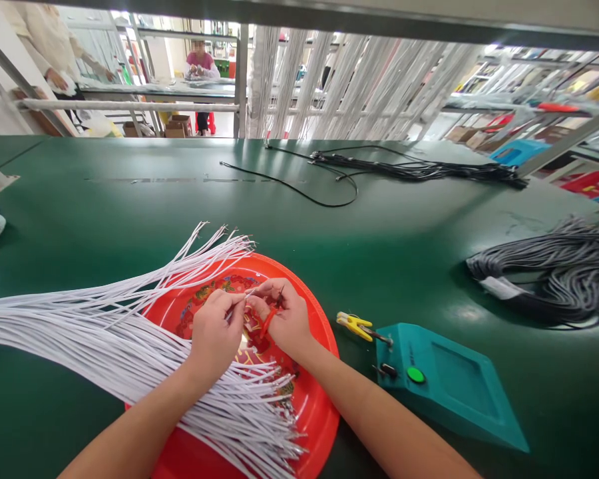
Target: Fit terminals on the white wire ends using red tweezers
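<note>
In the head view, both hands meet over the red tray (pixel 315 399), which sits on the green worktop (pixel 130 199) at the near edge. The left hand (pixel 214 332) hovers above the tray's middle with its fingers (pixel 235 305) pinched together on the end of a thin white wire (pixel 248 293). The right hand (pixel 285 319), just beside it and touching it at the fingertips, has its fingers (pixel 269 291) closed around a small red-handled tool (pixel 268 320); the tool's dark tip shows above the knuckles, though how it meets the wire is too small to tell.

A large bundle of white wires (pixel 80 326) fans across the tray from the left, its far ends spreading past the tray's upper rim and its near ends lying in a heap on the tray's front part, under the left forearm.

Right of the tray, near its rim, lies a yellow clip (pixel 353 324), touching a teal box (pixel 449 386) with a green button (pixel 416 374). Further right of the tray lies a coil of grey cable (pixel 554 273). Well beyond the tray, at the worktop's far side, lie black cables (pixel 419 169). Behind the worktop, white strands hang from a rack (pixel 359 86), and other people stand and sit at another table (pixel 154 90) far beyond the tray.
</note>
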Demonstrator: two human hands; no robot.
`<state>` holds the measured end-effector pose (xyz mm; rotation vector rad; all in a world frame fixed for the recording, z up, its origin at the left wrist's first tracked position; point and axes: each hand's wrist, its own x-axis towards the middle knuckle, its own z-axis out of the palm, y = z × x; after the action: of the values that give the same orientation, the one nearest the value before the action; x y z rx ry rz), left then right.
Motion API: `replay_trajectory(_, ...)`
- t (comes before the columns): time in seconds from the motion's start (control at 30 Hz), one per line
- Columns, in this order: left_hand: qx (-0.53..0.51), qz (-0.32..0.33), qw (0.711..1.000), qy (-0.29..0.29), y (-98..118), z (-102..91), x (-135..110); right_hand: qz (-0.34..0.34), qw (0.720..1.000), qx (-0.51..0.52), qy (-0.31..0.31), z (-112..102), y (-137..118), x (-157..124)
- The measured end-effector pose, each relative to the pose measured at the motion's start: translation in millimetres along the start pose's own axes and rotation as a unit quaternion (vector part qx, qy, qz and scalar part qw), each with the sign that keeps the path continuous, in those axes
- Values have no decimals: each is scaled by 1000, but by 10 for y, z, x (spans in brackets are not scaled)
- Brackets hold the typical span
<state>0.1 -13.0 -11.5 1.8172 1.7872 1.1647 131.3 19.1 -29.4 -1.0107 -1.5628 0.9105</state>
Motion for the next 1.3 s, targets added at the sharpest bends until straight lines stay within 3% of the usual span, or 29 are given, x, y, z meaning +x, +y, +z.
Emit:
replay_trajectory(0.23,-17,-4,1000,-8,-5,12,8,-82,985,-153,-11,-35,0,-2)
replay_trajectory(0.37,-11,-8,1000,-8,-21,14,7,-65,981,-182,-24,-35,-38,1)
replay_trajectory(0.5,-14,-3,1000,-8,-29,1,8,53,996,-42,-51,-35,-92,53)
replay_trajectory(0.63,-46,-19,999,3,-29,-5,13,174,964,173,-105,-53,-75,110)
replay_trajectory(0.77,-153,-83,985,-10,-36,3,32,183,942,248,-135,-90,-16,137)
replay_trajectory(0.87,-249,-158,955,-28,-32,-3,56,147,964,186,-124,-113,31,158)
replay_trajectory(0.97,-289,-192,937,-31,-15,-17,78,109,987,62,-105,-119,69,166)
replay_trajectory(1.1,-297,-191,935,-38,-5,-23,88,57,984,-73,-149,-108,58,141)
replay_trajectory(1.3,-280,-185,941,-47,18,-13,87,36,980,-103,-169,-100,-4,126)
